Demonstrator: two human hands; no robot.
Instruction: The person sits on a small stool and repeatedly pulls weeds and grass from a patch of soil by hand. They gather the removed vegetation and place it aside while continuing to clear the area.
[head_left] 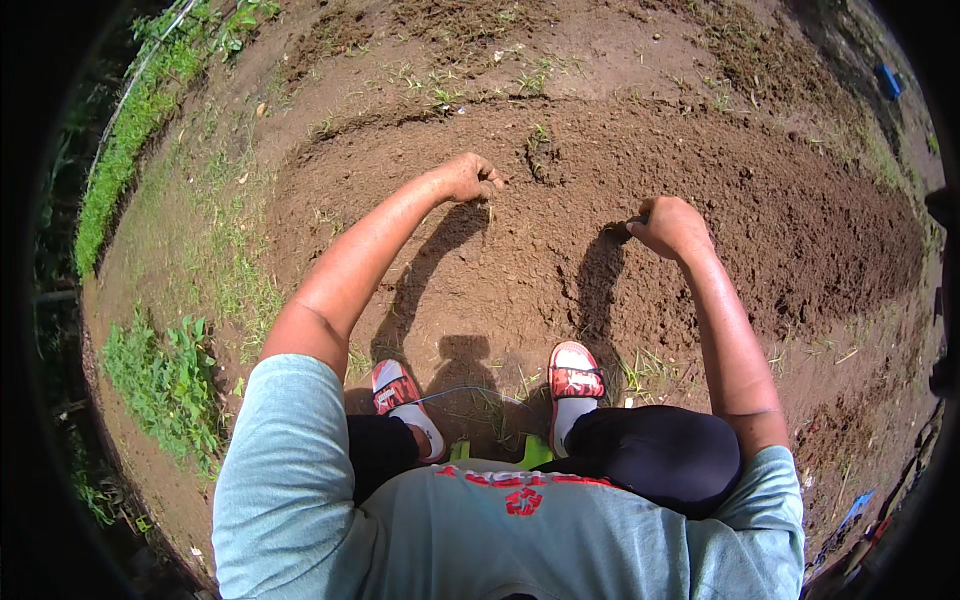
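Both hands hang over a strip of loose brown soil. My left hand, at the upper middle, is closed with fingers curled downward above its shadow; what is inside it is too small to make out. My right hand is farther right and a little lower, also closed, with thumb and forefinger together; whatever it may hold is hidden. A small tuft of grass grows in the soil between and beyond my hands.
My sandalled feet stand at the soil's near side, with bright green plastic between my legs. Leafy weeds grow at left, and a grass border runs along the left edge. A blue object lies at far upper right.
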